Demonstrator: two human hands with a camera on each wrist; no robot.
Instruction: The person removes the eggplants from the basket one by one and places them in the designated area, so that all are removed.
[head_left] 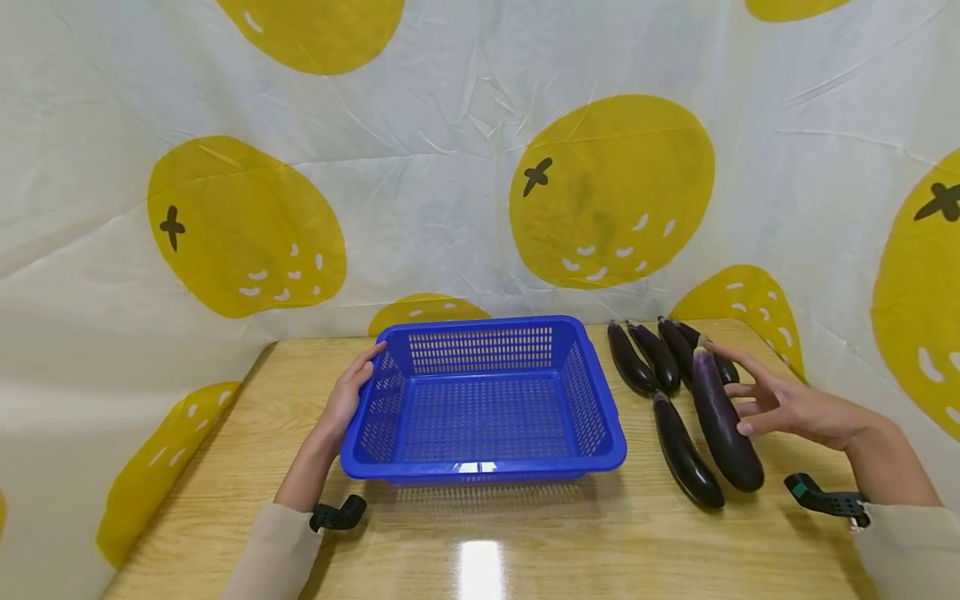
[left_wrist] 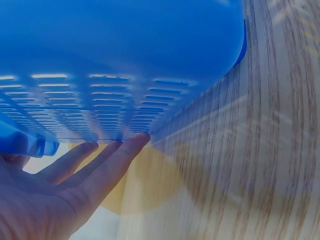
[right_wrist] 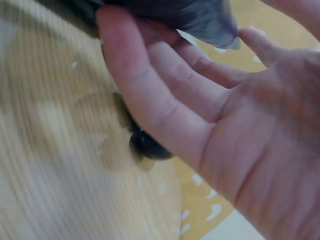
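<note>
A blue slotted plastic basket [head_left: 480, 469] sits on the wooden table. My left hand [head_left: 349, 397] is at its left side. In the left wrist view, nearly straight fingers [left_wrist: 107, 172] touch the slotted outer wall. On the right, my right hand [head_left: 787, 406] grips a long purple eggplant [head_left: 722, 417], thumb near its middle and forefinger by its stem end. The right wrist view shows fingers [right_wrist: 165, 107] curled beneath that eggplant [right_wrist: 192, 20], most of it out of frame. A smaller eggplant [head_left: 684, 454] lies just left of the held one.
Several more eggplants lie behind, toward the back right, among them one eggplant [head_left: 630, 358] near the basket's right side. A white sheet with yellow fruit prints [head_left: 611, 192] hangs behind the wooden table [head_left: 405, 550].
</note>
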